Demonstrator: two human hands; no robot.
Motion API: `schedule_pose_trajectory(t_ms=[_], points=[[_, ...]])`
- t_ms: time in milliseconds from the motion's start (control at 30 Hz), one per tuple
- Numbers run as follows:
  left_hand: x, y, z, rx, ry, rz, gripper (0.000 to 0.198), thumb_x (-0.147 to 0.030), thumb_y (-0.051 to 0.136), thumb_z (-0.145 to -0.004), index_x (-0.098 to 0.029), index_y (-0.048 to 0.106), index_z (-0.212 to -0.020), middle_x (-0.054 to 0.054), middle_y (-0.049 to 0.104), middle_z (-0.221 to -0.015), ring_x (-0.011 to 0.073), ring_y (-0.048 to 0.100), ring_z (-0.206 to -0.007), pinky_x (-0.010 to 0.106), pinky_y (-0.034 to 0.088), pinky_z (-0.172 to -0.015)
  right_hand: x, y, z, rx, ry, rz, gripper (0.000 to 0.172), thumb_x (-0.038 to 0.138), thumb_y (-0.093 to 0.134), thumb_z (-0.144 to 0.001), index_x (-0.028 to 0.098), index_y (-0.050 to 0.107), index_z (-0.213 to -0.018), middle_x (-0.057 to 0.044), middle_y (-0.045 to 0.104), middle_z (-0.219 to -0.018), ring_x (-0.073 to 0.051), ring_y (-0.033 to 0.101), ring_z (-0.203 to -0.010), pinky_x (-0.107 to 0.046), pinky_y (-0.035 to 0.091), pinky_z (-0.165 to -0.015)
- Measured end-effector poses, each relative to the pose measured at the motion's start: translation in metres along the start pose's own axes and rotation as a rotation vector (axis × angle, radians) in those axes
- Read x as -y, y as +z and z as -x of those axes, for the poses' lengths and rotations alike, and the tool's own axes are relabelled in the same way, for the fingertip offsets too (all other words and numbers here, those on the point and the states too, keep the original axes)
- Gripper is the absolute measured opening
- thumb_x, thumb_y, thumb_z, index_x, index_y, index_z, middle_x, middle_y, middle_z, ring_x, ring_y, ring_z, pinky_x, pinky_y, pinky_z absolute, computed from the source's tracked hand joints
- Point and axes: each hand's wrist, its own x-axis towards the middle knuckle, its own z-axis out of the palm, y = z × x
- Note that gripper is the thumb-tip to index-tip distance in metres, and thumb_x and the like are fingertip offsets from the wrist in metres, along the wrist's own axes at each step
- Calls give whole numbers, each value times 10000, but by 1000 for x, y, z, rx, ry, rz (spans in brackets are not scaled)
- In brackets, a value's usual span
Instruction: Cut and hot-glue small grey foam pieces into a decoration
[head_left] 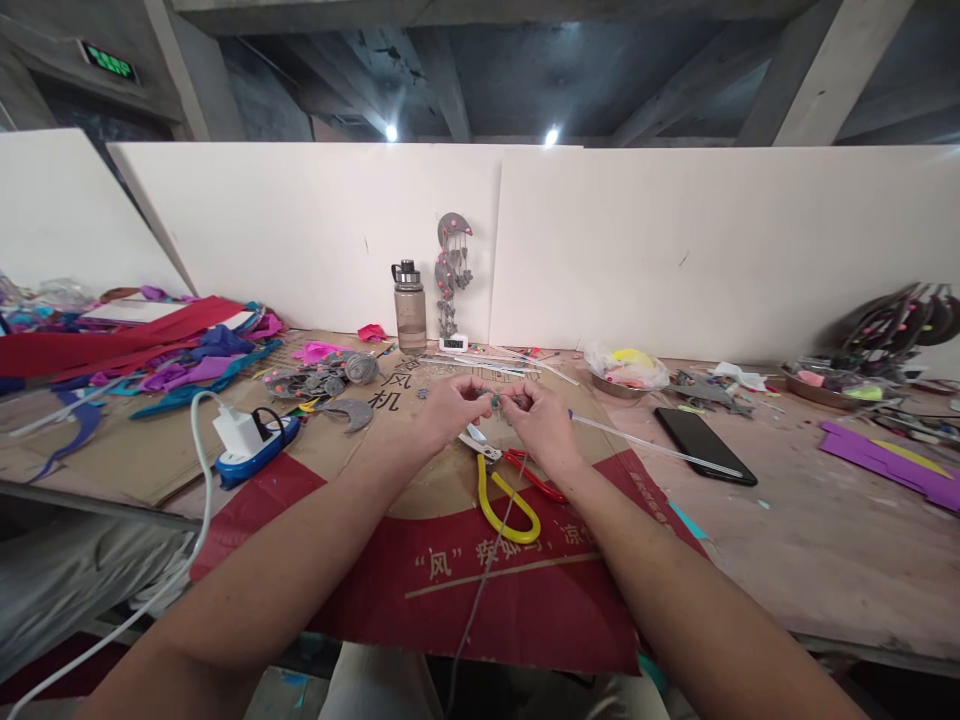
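Observation:
Both hands are close together above the cardboard. My left hand pinches a small greenish item from the left, its fingers closed. From the right, my right hand is closed at the same small item, too small to make out. A thin grey cord hangs from near the hands, over the cardboard and past its front edge. Just below the hands lie scissors with yellow handles and a tool with red handles. A clear stick extends right from beside my right hand.
Behind the hands stand a bottle and a grey moon ornament. A phone lies right, a bowl behind it. Left are a blue power strip, grey felt pieces and coloured cloth.

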Motion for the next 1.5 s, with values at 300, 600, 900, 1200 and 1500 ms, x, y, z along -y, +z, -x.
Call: schedule_pose_trajectory(t_ms=[300, 600, 900, 1200, 1500], points=[[3, 1, -2, 21, -16, 18, 98, -192, 586, -650, -145, 619, -729, -12, 610, -615, 76, 507, -489, 199, 374, -474, -1, -1, -1, 0, -9, 29, 104, 273, 535, -719, 196, 589, -675, 30, 497, -586, -117, 394, -548, -250, 316, -553], [9, 0, -6, 65, -44, 52, 126, -221, 594, -650, -149, 611, -753, -18, 599, -572, 83, 504, -479, 205, 386, -477, -5, 1, 0, 25, -7, -1, 119, 301, 535, -713, 197, 592, -699, 37, 479, -568, -118, 388, -544, -244, 312, -535], [11, -1, -6, 113, -72, 50, 116, -209, 580, -676, -155, 624, -769, -24, 605, -560, 80, 507, -474, 196, 407, -470, -10, 2, 0, 31, -9, 2, 104, 281, 524, -704, 197, 586, -701, 47, 443, -576, -115, 380, -553, -252, 315, -560], [19, 0, -11, 152, -108, 56, 117, -226, 574, -672, -158, 617, -757, -40, 577, -526, 82, 498, -455, 202, 405, -460, -10, 1, 0, 72, 16, -16, 98, 281, 525, -697, 194, 570, -691, 53, 430, -571, -110, 359, -546, -251, 294, -546], [8, -2, -6, 161, -123, 56, 116, -206, 551, -658, -151, 609, -742, -36, 583, -536, 76, 482, -453, 200, 397, -470, -11, 2, 0, 93, 38, -70, 100, 282, 519, -686, 195, 563, -705, 60, 418, -573, -107, 345, -547, -250, 279, -542]])
